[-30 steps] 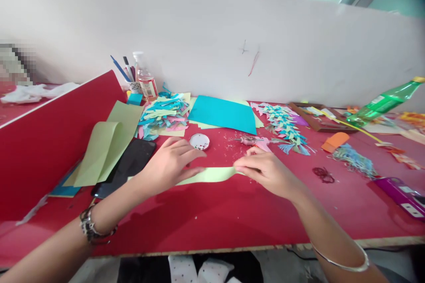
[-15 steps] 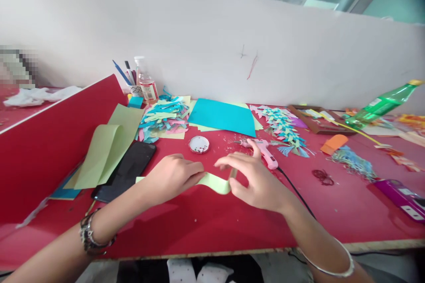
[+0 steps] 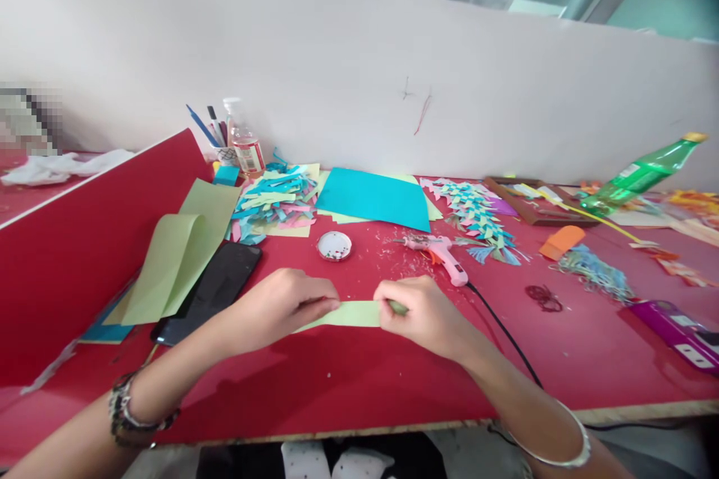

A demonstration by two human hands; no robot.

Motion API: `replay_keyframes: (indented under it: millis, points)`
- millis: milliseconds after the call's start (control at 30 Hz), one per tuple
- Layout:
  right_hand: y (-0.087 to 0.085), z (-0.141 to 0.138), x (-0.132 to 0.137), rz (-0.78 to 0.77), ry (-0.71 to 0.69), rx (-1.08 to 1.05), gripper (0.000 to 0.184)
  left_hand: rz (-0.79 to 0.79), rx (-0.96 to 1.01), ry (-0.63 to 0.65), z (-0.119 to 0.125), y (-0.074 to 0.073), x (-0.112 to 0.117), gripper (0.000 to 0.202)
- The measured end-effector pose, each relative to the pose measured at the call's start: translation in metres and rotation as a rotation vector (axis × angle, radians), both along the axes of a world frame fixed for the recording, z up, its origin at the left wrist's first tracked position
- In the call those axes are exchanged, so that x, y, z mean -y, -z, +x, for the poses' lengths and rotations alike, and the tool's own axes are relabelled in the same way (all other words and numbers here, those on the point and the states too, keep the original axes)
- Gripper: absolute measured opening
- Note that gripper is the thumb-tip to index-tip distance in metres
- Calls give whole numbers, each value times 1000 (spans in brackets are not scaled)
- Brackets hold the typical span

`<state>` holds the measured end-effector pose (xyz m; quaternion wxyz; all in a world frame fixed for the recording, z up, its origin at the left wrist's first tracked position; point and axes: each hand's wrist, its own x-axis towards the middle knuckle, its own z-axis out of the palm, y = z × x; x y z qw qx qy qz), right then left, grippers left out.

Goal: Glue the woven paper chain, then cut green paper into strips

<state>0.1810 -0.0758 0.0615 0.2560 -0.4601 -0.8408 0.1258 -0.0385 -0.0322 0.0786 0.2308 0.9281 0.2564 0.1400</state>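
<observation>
A light green paper strip (image 3: 351, 313) lies on the red table (image 3: 359, 382) between my two hands. My left hand (image 3: 281, 304) pinches its left end, fingers pressed together on the paper. My right hand (image 3: 421, 312) is curled closed over the strip's right end, where the paper looks folded back under the fingers. A pink glue gun (image 3: 441, 254) lies just beyond my right hand, its black cord (image 3: 505, 333) running along my forearm. A small round lid (image 3: 334, 245) sits behind the strip.
A black phone (image 3: 216, 284) and curled green sheets (image 3: 174, 258) lie left. Farther back are a teal sheet (image 3: 376, 198), piles of cut paper strips (image 3: 275, 202), a woven paper piece (image 3: 480, 217), a pen cup and small bottle (image 3: 247, 146). A green bottle (image 3: 640, 176) lies right.
My right hand went from open fingers bending the strip's end to closed over that end. The strip now lies flatter and shorter between my hands. My left hand held its end throughout.
</observation>
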Motion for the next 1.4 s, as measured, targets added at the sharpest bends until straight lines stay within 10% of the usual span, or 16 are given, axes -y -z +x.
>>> replay_keyframes:
  millis: [233, 400, 667, 1033, 1400]
  points:
    - [8, 49, 0, -134, 127, -36, 16, -147, -72, -49, -39, 0, -22, 30]
    - [11, 70, -6, 107, 393, -49, 14, -62, -126, -101, -45, -5, -20, 29]
    - [-11, -6, 5, -7, -88, 94, 15, 58, -157, 5, -8, -11, 0, 27]
    - [-7, -16, 1, -250, -25, -11, 24, 758, -127, 58, 1, 12, 6, 25]
    - [-12, 50, 0, -294, 159, -129, 28, 504, -221, -163, -72, 13, -25, 17]
